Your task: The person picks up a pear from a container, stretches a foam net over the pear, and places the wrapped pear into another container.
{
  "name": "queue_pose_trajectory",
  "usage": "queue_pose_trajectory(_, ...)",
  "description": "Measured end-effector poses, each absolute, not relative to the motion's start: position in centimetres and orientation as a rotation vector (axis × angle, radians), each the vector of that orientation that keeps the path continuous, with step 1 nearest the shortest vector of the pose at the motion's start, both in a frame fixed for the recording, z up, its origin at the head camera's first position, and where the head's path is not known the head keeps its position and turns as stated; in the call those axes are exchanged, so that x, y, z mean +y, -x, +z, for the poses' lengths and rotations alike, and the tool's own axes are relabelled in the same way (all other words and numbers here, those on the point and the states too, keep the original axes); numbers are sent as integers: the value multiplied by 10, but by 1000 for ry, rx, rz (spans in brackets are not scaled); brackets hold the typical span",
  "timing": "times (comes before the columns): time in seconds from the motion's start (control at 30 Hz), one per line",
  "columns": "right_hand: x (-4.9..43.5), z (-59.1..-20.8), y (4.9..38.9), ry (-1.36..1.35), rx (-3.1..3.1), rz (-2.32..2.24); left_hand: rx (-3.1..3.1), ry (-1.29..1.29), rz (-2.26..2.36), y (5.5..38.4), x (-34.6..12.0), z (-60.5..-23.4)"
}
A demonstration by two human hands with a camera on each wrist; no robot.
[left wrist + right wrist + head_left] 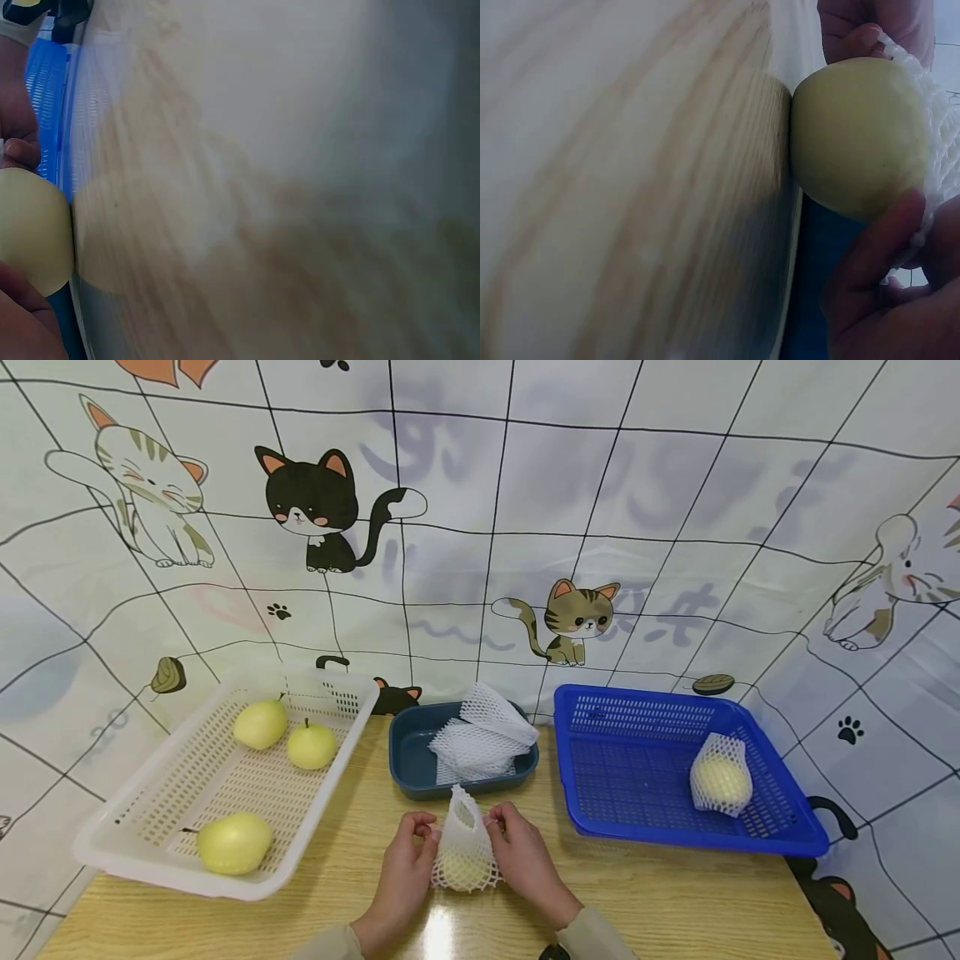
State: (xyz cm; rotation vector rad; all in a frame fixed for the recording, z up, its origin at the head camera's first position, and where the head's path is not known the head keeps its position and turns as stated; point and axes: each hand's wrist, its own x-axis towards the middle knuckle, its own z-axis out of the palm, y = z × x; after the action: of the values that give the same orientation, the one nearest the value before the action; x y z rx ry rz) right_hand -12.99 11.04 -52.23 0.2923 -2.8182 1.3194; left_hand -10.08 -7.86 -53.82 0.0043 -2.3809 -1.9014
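A yellow-green pear (462, 872) stands on the table at the front middle, partly covered by a white foam net sleeve (459, 828). On the left side of the sleeve, my left hand (401, 872) pinches the mesh between thumb and fingers. My right hand (529, 863) pinches the opposite side. The sleeve's top end rises above the fruit in a narrow peak. In the right wrist view the pear (855, 135) shows bare near the table, with the foam net (939, 150) around its upper part. Only an edge of the pear (34, 225) appears in the left wrist view.
Behind the hands, a dark teal tray (411, 785) holds several foam net sleeves (483, 743). A white basket (281, 881) with three pears (236, 843) stands left. On the right, a blue basket (630, 827) contains one sleeved pear (722, 779). A cat-printed curtain (450, 568) hangs behind.
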Motion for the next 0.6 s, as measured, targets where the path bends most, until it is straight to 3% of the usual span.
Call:
queue_pose_trajectory(0.23, 113, -520, 130, -373, -2848, 1201, -2450, 39, -1833, 102, -81, -542)
queue_pose_trajectory(0.6, 120, -527, 132, -293, -2835, 1508, -2224, 19, -2498, 102, -96, -539)
